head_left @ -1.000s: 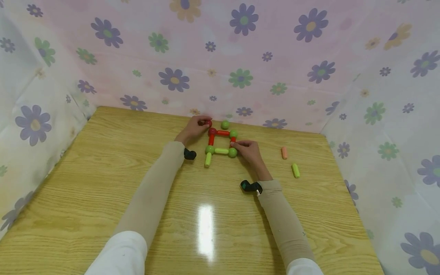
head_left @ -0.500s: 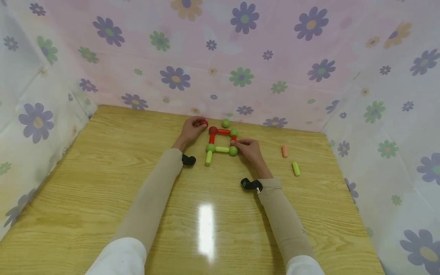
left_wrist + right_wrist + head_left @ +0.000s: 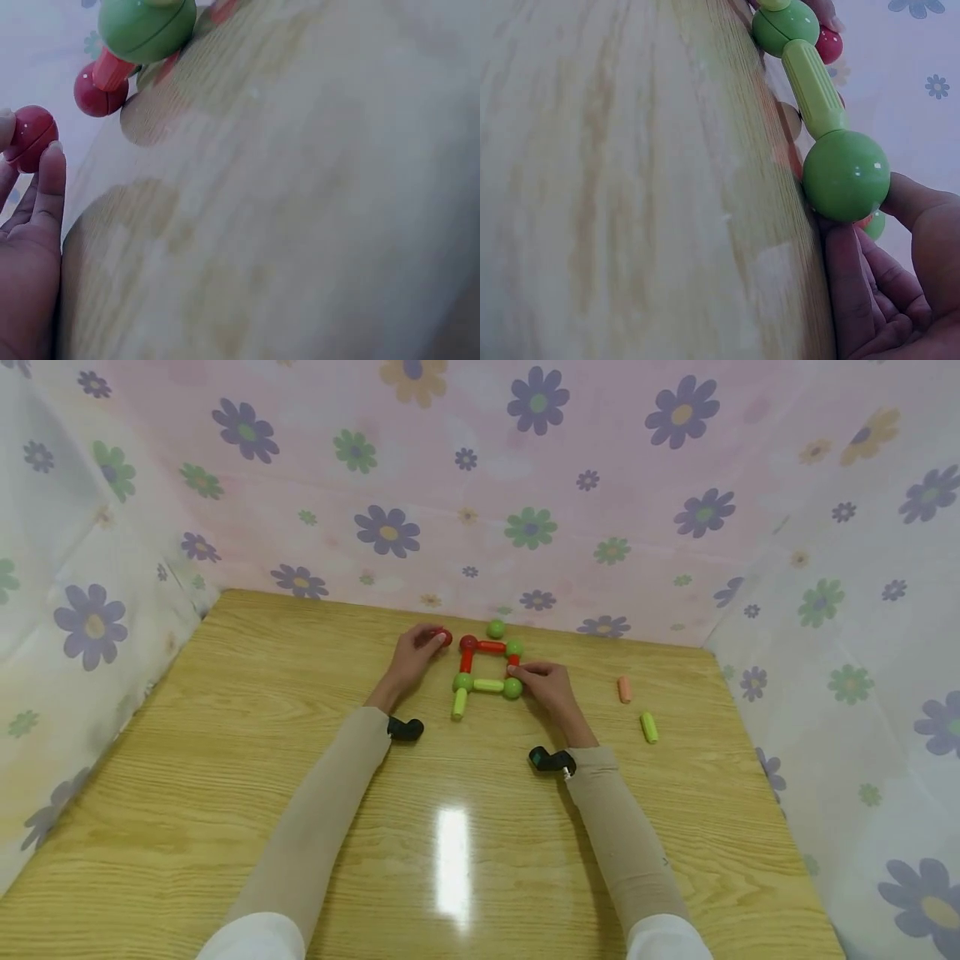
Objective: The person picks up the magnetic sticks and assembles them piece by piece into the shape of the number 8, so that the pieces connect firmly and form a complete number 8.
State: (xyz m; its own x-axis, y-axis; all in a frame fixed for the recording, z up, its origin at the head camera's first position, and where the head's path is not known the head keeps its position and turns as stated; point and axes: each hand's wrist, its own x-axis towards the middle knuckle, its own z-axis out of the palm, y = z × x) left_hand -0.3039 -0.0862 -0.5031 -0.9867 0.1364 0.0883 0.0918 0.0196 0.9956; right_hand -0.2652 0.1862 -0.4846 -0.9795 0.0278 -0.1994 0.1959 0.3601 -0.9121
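Note:
Between thumb and fingers, my left hand (image 3: 411, 660) pinches a loose red ball (image 3: 33, 139). The ball is just left of a square frame of balls and rods, apart from it. That frame has a red corner ball (image 3: 468, 645), green corner balls (image 3: 846, 177), red rods (image 3: 492, 647) and a yellow-green rod (image 3: 489, 686). Another yellow-green rod (image 3: 459, 704) juts from its near left corner towards me. My right hand (image 3: 552, 688) pinches the frame's right side at a red rod (image 3: 513, 660), partly hidden by the fingertips.
A loose green ball (image 3: 496, 628) lies behind the frame, close to the flowered cloth (image 3: 420, 468). An orange rod (image 3: 624, 689) and a yellow-green rod (image 3: 648, 727) lie on the wooden table (image 3: 360, 843) to the right.
My left hand has drawn back to the left with the red ball, widening its distance from the frame's red corner ball. The right hand keeps its hold on the frame.

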